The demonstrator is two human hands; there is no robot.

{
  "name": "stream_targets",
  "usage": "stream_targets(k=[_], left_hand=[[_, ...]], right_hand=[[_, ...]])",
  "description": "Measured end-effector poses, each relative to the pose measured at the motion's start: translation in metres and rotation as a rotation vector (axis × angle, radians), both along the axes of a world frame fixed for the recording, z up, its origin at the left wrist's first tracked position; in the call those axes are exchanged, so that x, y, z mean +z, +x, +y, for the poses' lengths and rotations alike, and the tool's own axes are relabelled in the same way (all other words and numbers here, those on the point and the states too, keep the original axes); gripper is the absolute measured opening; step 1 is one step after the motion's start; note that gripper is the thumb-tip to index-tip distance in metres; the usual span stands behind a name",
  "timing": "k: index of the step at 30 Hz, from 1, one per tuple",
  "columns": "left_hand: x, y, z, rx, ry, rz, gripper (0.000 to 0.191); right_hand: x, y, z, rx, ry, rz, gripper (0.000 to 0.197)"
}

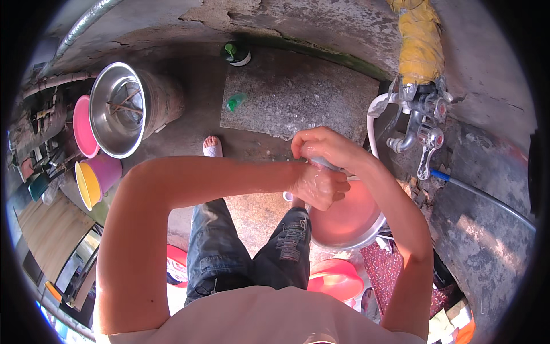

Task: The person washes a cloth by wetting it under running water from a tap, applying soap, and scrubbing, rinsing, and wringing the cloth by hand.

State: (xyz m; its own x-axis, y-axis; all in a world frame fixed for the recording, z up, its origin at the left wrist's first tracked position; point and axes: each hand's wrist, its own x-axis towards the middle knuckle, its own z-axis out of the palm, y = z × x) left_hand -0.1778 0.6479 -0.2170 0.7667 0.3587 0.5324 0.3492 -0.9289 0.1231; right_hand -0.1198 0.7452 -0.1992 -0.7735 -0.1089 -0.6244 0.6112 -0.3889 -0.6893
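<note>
My left hand (320, 185) is wet and curled into a fist. Just above it, my right hand (324, 146) bends its fingers downward, also wet. A pale wet thing (327, 163), perhaps cloth, shows between the two hands, and both grip it; most of it is hidden by fingers. Below the hands stands a round metal basin (349, 246) with a reddish inside, partly covered by my left fist and right forearm. Drops of water glint on the stone slab (300, 86) beyond my hands.
Metal taps (423, 129) with a white hose (372, 124) stand at the right. A green bottle (236, 53) and a smaller green one (235, 102) are on the slab. At the left are a steel pot (139, 81) and a yellow-and-purple bucket (107, 174). A red basin (341, 268) sits nearby.
</note>
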Motion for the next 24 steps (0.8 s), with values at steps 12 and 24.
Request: stream_targets(k=[12,24], left_hand=[[-0.029,0.0,-0.012,0.084,-0.499,-0.092,0.018],[-0.021,-0.029,-0.069,0.663,-1.87,-1.919,0.025]], right_hand=[[-0.047,0.046,-0.012,-0.498,-0.163,-0.246,0.027],[0.02,0.091,-0.102,-0.958,0.592,0.084,0.031]])
